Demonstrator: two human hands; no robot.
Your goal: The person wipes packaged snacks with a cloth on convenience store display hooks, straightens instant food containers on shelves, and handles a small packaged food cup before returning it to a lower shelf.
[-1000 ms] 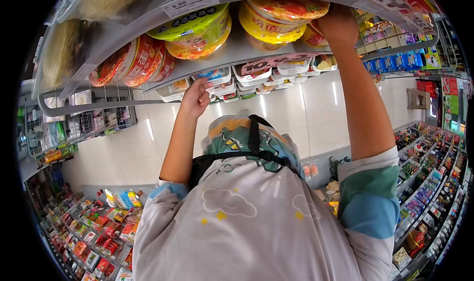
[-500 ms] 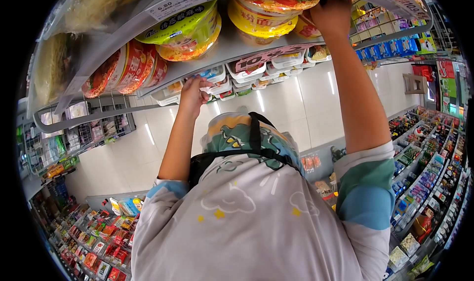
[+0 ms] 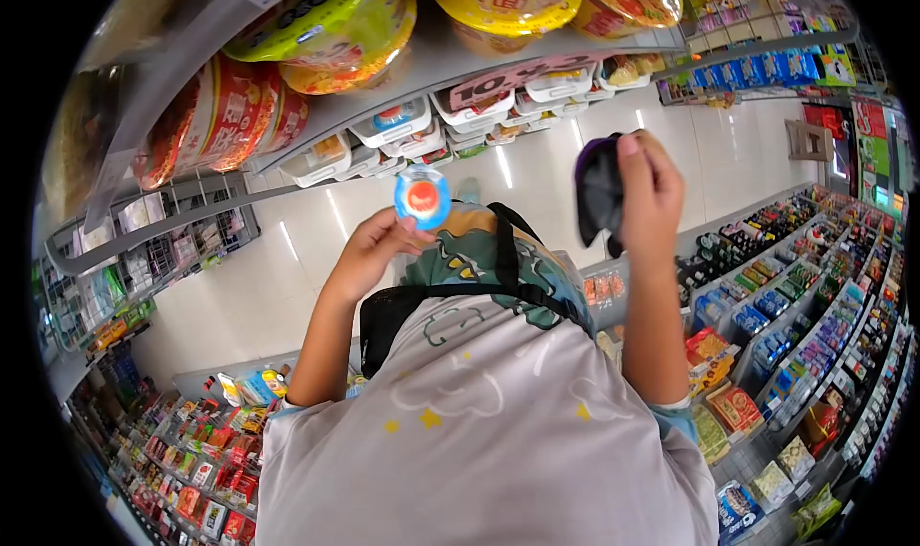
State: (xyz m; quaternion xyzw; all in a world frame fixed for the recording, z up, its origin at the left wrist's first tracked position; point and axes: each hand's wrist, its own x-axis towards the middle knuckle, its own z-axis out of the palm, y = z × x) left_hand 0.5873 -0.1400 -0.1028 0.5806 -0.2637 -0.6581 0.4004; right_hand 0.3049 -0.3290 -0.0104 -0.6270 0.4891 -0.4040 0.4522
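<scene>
Between thumb and fingers, my left hand [image 3: 379, 249] grips a small round blue packet [image 3: 422, 197] with an orange-red centre, held upright above my waist. My right hand [image 3: 652, 186] is closed on a dark pouch-like item [image 3: 601, 191] with a purple edge, raised to the right of the packet. The two hands are well apart. Beyond them, yellow noodle bowls [image 3: 508, 4], a green noodle bowl [image 3: 321, 28] and red noodle bowls [image 3: 216, 115] stand on the shelf.
White trays of packaged goods [image 3: 393, 121] fill the level below the grey shelf edge [image 3: 369, 102]. Wire baskets hang at both sides. Behind me on the right are long racks of bottles and packets [image 3: 815, 297]; red packets [image 3: 216, 469] lie lower left. A stool [image 3: 807, 140] stands far right.
My right hand has come down from the upper shelf, bringing the dark item into view. My left hand has moved toward my body, and the blue packet now shows clearly in it.
</scene>
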